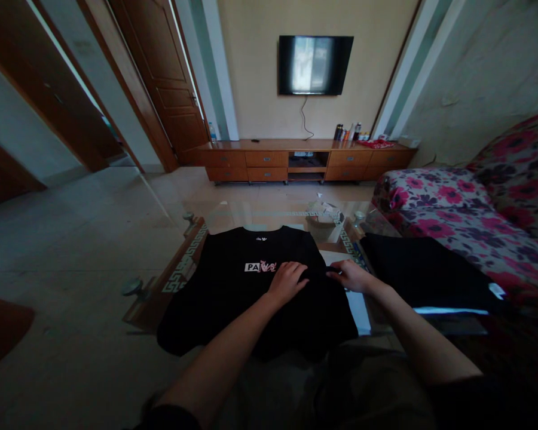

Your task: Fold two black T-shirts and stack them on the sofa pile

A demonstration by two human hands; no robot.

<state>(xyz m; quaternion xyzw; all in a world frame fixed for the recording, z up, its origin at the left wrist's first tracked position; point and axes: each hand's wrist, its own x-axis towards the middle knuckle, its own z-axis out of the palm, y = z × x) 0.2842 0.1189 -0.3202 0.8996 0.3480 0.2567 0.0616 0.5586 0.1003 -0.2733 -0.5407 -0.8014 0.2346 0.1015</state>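
Glass tabletop [176, 282]: one, trimmed with a pale key pattern, three metal fittings visible around it.
Left hand [289, 280]: one, palm down over the chest of the shirt, fingers curled; whether they pinched cloth could not be told.
Right hand [347, 276]: one, thumb and fingers closed narrowly on a bit of black cloth at the right edge of the shirt.
Black shirt [233, 304]: one, spread on the tabletop beneath the left hand, neckline away from the person, with one chest print [260, 267] reading "PA" beside pink figures.
Pale sheet [357, 313]: one, partly covered by the right side of the shirt.
Second black garment [412, 269]: one, lying to the right, one white tag [497, 291] at its corner.
Floral sofa [452, 197]: one, along the right.
Wooden cabinet [266, 159]: one, low, bearing one bottle [212, 132] at its left and several containers, too small to count, at its right.
Television [316, 65]: one, wall-mounted, one cord [303, 113] hanging below.
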